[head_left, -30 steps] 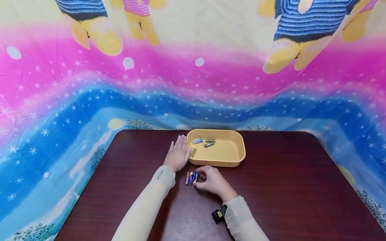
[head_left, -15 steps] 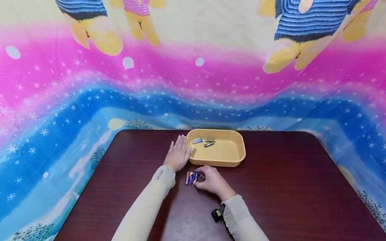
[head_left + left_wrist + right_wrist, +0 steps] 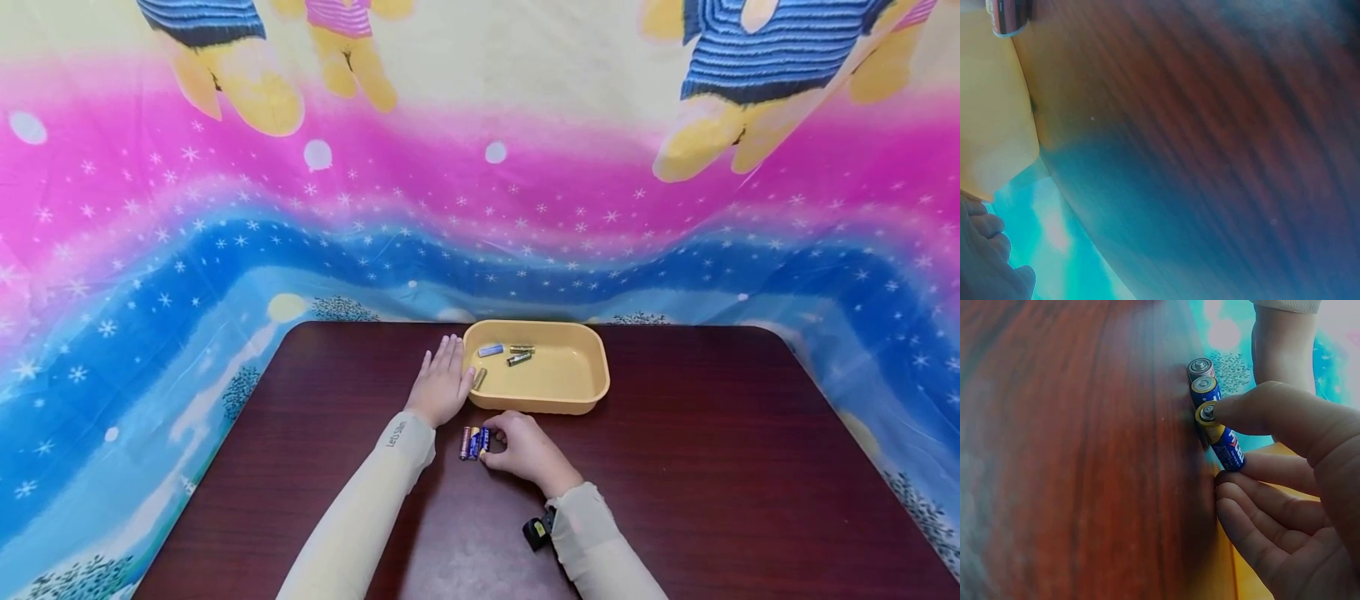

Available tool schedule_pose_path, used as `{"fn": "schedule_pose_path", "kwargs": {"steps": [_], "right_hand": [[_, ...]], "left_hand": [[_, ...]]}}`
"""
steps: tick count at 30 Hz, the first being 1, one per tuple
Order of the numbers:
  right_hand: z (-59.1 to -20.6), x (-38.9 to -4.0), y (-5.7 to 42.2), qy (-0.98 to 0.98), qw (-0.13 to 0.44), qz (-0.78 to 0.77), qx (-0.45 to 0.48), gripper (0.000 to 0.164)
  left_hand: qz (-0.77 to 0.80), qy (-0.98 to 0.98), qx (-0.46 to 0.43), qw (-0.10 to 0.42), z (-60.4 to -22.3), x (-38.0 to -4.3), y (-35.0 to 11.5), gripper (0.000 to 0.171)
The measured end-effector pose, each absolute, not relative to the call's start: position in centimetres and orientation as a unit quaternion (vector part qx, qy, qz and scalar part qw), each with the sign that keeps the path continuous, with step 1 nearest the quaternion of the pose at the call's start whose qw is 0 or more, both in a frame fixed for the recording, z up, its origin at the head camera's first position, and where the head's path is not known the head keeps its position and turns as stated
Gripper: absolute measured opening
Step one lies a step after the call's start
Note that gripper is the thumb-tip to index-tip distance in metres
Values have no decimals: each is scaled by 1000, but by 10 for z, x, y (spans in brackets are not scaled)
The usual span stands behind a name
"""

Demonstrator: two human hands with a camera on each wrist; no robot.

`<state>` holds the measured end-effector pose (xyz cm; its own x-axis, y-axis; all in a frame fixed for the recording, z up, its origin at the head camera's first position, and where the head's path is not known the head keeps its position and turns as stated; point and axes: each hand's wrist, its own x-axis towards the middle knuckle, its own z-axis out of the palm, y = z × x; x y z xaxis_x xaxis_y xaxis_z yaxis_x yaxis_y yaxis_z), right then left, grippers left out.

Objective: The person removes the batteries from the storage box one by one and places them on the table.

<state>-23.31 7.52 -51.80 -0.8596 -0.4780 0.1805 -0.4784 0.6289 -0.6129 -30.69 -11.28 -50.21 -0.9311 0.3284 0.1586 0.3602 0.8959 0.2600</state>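
My right hand (image 3: 528,450) pinches a blue-and-yellow battery (image 3: 1225,447) end to end, thumb on the tip with the metal nub and a fingertip at the other end. That battery lies at the right of a short row, close against a blue battery (image 3: 474,444). A reddish battery (image 3: 465,444) forms the row's left end. Fingers straight, my left hand (image 3: 438,390) lies along the left side of a yellow tray (image 3: 540,406), its thumb right at the rim. In the left wrist view, curled-looking fingertips (image 3: 997,240) show beside the tray.
Inside the tray lie several batteries: a light-blue battery (image 3: 491,351) and gold or dark ones, such as the dark battery (image 3: 519,360). The tray stands at the far edge of the dark red wooden table (image 3: 712,458). A printed cloth (image 3: 480,208) hangs behind.
The pinched battery has shifted slightly left, narrowing the gap to the blue battery beside it. My right wrist has drifted a little left; the left hand stays in place.
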Motion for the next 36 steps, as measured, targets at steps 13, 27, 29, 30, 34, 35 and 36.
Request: {"fn": "schedule_pose_path", "kwargs": {"steps": [13,27,29,30,34,35,36], "right_hand": [[-516,-233,73,-903,5,329,275,36],[-514,-229,72,-913,-14,324,248,38],[-514,-230,72,-913,-14,323,249,38],[-514,-230,72,-913,-14,323,249,39],[-515,-230,73,-913,-14,322,250,39],[-515,-230,73,-913,-15,322,249,40],[-515,-230,73,-913,-15,322,249,40]], "left_hand": [[-124,-975,-177,48,-505,-310,-114,65],[-126,-974,-178,51,-505,-311,-114,66],[-128,-974,-179,52,-505,-311,-114,65],[-128,-974,-178,52,-505,-311,-114,65],[-135,-973,-180,59,-505,-310,-114,65],[-136,-972,-180,60,-505,-310,-114,65],[-135,-972,-180,60,-505,-310,-114,65]]}}
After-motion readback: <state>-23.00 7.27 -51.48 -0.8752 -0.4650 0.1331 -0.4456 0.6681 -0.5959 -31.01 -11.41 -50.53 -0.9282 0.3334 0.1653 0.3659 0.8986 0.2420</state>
